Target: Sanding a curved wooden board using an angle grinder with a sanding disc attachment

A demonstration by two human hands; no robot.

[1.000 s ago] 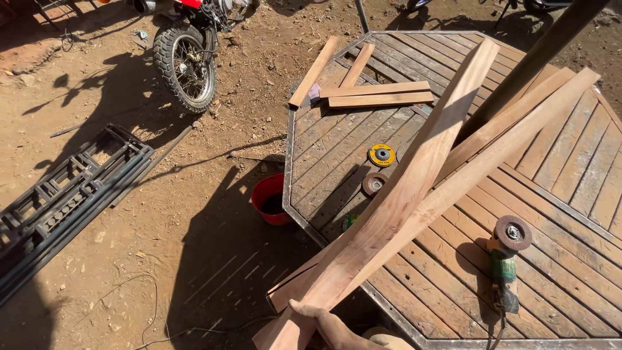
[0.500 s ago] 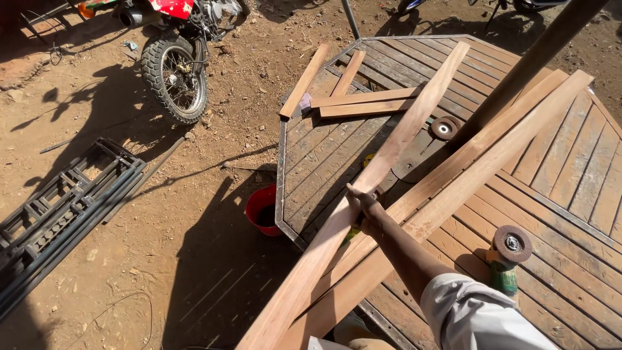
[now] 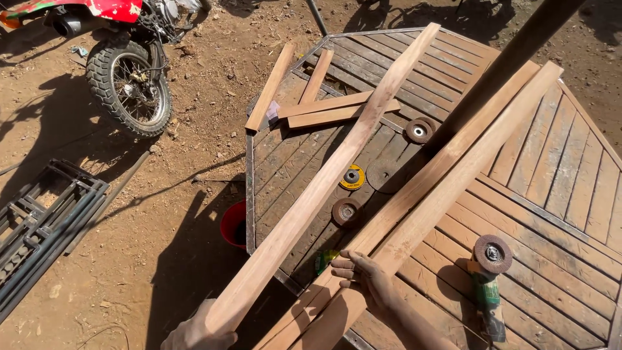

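My left hand (image 3: 194, 334) grips the near end of a long pale wooden plank (image 3: 324, 188). It slants up from the bottom edge and crosses the octagonal slatted wooden table (image 3: 551, 194) to its far rim. My right hand (image 3: 364, 279) lies on a pair of long planks (image 3: 453, 168) resting side by side on the table, fingers curled over their left edge. A green object (image 3: 324, 259) shows just left of those fingers.
Three grinding discs (image 3: 352, 176) (image 3: 346, 211) (image 3: 420, 129) and short wood strips (image 3: 324, 110) lie on the table. An angle grinder (image 3: 487, 291) sits near its right front. A dark pole (image 3: 512, 58) crosses above. A red bucket (image 3: 233, 223), motorcycle wheel (image 3: 129, 87) and metal frame (image 3: 39, 227) stand on the dirt.
My right hand has drawn back from the raised plank onto the lying pair. My left hand now holds the raised plank's near end, and that plank has swung left, apart from the pair.
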